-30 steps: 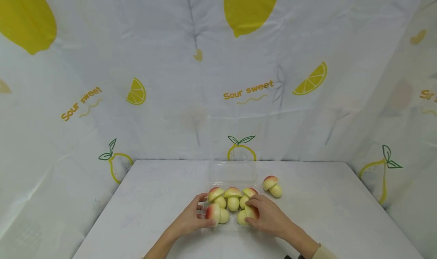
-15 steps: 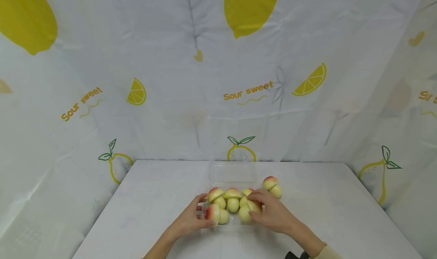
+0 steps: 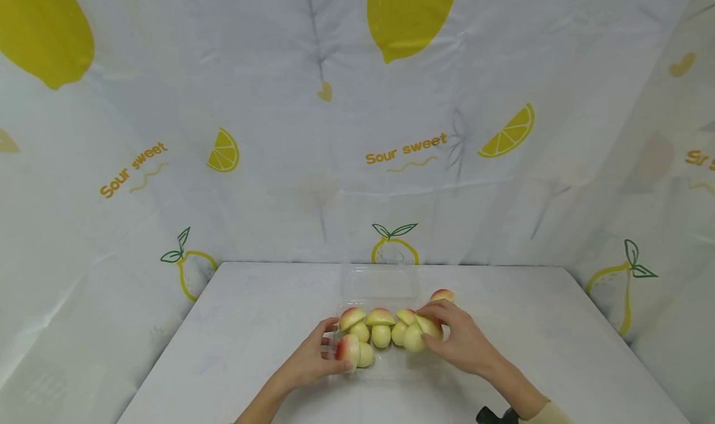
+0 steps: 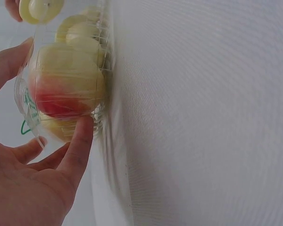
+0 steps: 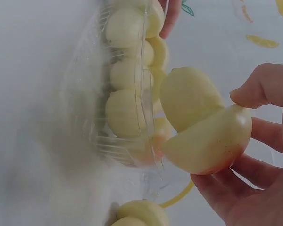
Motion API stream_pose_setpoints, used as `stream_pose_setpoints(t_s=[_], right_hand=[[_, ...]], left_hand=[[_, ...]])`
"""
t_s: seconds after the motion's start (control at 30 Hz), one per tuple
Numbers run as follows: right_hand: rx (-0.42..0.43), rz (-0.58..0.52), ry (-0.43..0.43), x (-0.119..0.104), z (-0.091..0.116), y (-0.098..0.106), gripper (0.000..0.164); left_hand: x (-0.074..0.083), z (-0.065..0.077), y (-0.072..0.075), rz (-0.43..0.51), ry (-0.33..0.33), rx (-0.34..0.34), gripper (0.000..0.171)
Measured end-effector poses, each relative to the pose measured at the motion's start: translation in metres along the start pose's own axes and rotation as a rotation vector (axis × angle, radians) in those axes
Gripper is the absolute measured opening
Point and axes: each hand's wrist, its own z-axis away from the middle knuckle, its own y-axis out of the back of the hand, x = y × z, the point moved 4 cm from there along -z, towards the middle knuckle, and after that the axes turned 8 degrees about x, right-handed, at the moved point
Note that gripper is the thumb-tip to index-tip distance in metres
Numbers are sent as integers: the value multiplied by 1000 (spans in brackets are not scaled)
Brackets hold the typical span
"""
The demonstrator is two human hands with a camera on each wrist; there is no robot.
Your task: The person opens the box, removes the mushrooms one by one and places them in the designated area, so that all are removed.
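A clear plastic clamshell box [image 3: 386, 370] stands on the table with its lid [image 3: 380, 282] laid back. Inside are several pale yellow mushroom-shaped pieces [image 3: 381, 334] with red-blushed caps, including one at the front left [image 3: 349, 349]. My left hand [image 3: 315, 354] grips the box's left side, thumb in front and fingers behind; in the left wrist view a finger presses the clear wall below a red-tinged cap [image 4: 61, 101]. With my right hand [image 3: 463, 340] I pinch another mushroom-shaped piece [image 5: 207, 141] by its cap, raised at the box's right rim.
One more mushroom-shaped piece [image 3: 443, 295] lies on the white table [image 3: 530, 324] behind my right hand, partly hidden by it. A lemon-print cloth [image 3: 279, 194] hangs along the table's back edge.
My right hand has lifted its mushroom-shaped piece from the box's front right and moved it to the right and slightly back. The left hand and the box have stayed still.
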Motion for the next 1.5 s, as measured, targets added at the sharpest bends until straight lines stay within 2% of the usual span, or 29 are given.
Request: stream_pose_setpoints(t_s=[0.43, 0.83, 1.1, 1.33, 1.5], right_hand=[[38, -24, -40, 8, -2, 23, 38], [-36, 29, -152, 19, -7, 46, 36], [-54, 122, -150, 29, -5, 60, 35], [-45, 105, -185, 42, -4, 74, 38], [-27, 112, -177, 51, -6, 81, 36]], left_hand=[[0, 0, 0, 11, -1, -2, 91], [-2, 2, 3, 12, 29, 4, 93], [-1, 0, 0, 30, 16, -13, 92], [-2, -1, -1, 12, 27, -13, 92], [-2, -1, 0, 2, 22, -4, 92]])
